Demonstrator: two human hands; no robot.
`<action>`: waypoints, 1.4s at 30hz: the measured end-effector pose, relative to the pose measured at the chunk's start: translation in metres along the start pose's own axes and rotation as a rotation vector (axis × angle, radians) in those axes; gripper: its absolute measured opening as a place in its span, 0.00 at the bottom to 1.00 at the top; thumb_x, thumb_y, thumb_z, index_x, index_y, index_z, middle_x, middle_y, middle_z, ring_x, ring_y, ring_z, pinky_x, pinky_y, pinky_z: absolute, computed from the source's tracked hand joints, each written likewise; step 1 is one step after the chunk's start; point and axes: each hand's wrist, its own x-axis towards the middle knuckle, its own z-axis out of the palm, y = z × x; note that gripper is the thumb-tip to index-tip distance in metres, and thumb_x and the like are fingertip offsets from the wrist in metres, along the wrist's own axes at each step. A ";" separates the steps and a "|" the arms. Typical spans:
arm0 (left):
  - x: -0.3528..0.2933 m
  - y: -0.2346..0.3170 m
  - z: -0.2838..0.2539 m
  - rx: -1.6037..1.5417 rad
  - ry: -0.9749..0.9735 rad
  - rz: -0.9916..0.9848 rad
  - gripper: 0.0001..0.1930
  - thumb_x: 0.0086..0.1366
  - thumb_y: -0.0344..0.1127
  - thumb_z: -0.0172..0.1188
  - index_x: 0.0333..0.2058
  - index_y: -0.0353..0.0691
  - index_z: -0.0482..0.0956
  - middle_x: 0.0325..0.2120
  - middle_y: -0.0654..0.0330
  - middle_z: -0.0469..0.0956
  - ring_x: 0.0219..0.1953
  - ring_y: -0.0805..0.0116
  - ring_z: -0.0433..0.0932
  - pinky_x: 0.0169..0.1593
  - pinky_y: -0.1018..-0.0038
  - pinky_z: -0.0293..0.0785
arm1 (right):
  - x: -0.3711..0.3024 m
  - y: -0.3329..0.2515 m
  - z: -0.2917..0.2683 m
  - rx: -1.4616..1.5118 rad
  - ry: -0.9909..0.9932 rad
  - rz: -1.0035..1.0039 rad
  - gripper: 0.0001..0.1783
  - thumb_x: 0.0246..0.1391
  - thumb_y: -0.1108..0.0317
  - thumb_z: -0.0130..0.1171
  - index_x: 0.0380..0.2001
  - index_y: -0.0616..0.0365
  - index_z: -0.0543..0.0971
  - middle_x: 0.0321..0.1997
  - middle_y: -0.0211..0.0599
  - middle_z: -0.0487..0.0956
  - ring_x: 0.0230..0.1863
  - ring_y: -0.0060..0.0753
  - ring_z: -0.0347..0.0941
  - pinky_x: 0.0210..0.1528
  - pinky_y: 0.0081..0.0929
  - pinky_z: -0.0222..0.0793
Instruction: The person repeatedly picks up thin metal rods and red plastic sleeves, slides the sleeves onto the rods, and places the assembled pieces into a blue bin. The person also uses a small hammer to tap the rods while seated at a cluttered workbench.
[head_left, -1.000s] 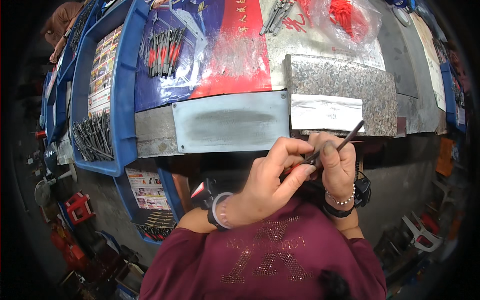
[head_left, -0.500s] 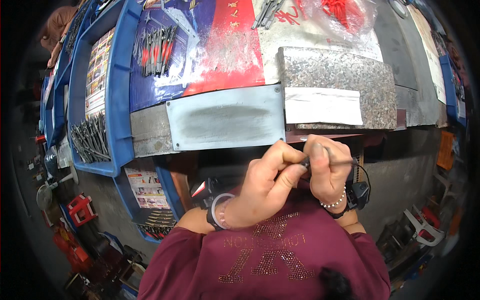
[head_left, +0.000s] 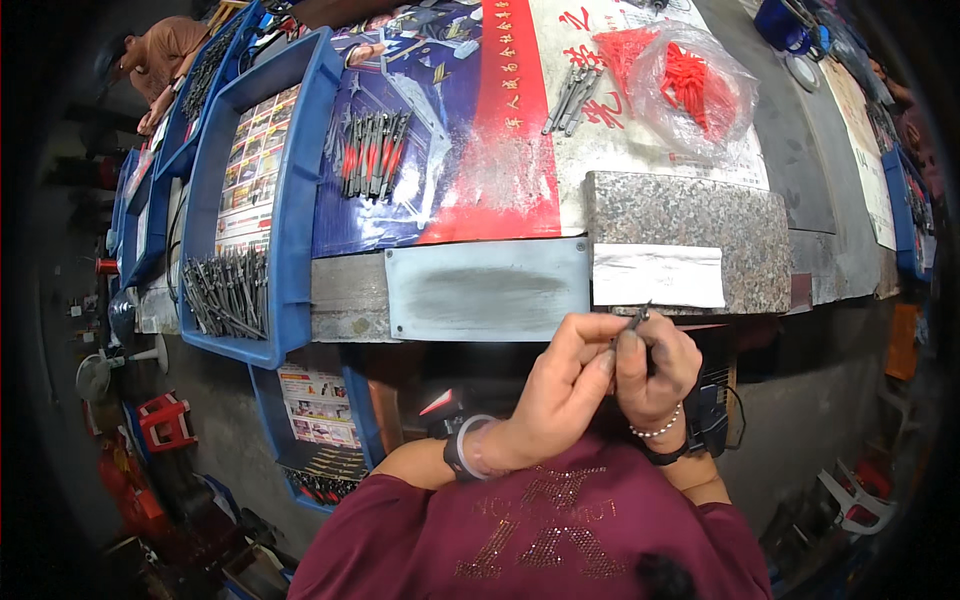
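Near the table's front edge, just below the granite slab (head_left: 752, 240), both my hands are closed together at the fingertips. Between them is a small, slim dark metal piece (head_left: 639, 318), whose tip points up and away; its lower part is hidden by fingers. My left hand (head_left: 562, 385) pinches it from the left with thumb and forefinger. On the other side, my right hand (head_left: 656, 372) grips it with thumb and curled fingers. A sheet of white paper (head_left: 657, 275) lies on the slab just beyond the fingertips. To its left is a pale plate (head_left: 490, 290) with a dark smudge.
A blue bin (head_left: 298, 220) at left holds many slim dark pieces (head_left: 226, 293); another blue bin (head_left: 365, 410) sits below. Red-marked dark pieces (head_left: 374, 155), loose grey strips (head_left: 574, 98) and a plastic bag (head_left: 735, 95) of red parts lie farther back. Another person (head_left: 172, 55) is at far left.
The whole view has shifted, so the table appears lower and farther right. The slim dark piece, which pointed right out of my right fist, now points up and away between my fingertips.
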 end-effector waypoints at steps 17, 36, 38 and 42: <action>-0.001 0.012 -0.014 -0.407 -0.208 -0.389 0.24 0.73 0.36 0.46 0.64 0.42 0.53 0.29 0.63 0.70 0.21 0.83 0.60 0.25 0.87 0.56 | 0.004 -0.004 -0.020 0.370 -0.131 0.494 0.08 0.50 0.75 0.59 0.22 0.62 0.71 0.18 0.29 0.70 0.19 0.17 0.61 0.20 0.20 0.56; 0.068 0.062 -0.122 0.594 0.387 0.048 0.12 0.65 0.25 0.53 0.47 0.30 0.74 0.32 0.59 0.74 0.30 0.75 0.73 0.36 0.76 0.71 | 0.024 -0.007 -0.010 0.569 -0.340 0.619 0.16 0.66 0.62 0.49 0.30 0.65 0.73 0.20 0.29 0.71 0.16 0.14 0.63 0.19 0.13 0.59; 0.095 0.061 -0.148 0.877 0.507 0.233 0.12 0.65 0.24 0.53 0.46 0.29 0.75 0.33 0.60 0.75 0.26 0.79 0.72 0.29 0.77 0.71 | 0.016 -0.003 -0.014 0.547 -0.379 0.675 0.13 0.64 0.66 0.51 0.28 0.64 0.74 0.19 0.29 0.71 0.16 0.14 0.64 0.18 0.14 0.59; 0.126 0.046 -0.188 1.284 0.614 0.401 0.10 0.60 0.24 0.55 0.40 0.31 0.78 0.30 0.51 0.74 0.27 0.61 0.74 0.33 0.69 0.71 | 0.002 0.001 -0.020 0.434 -0.436 0.649 0.10 0.59 0.70 0.55 0.26 0.64 0.74 0.17 0.29 0.70 0.17 0.17 0.63 0.20 0.18 0.59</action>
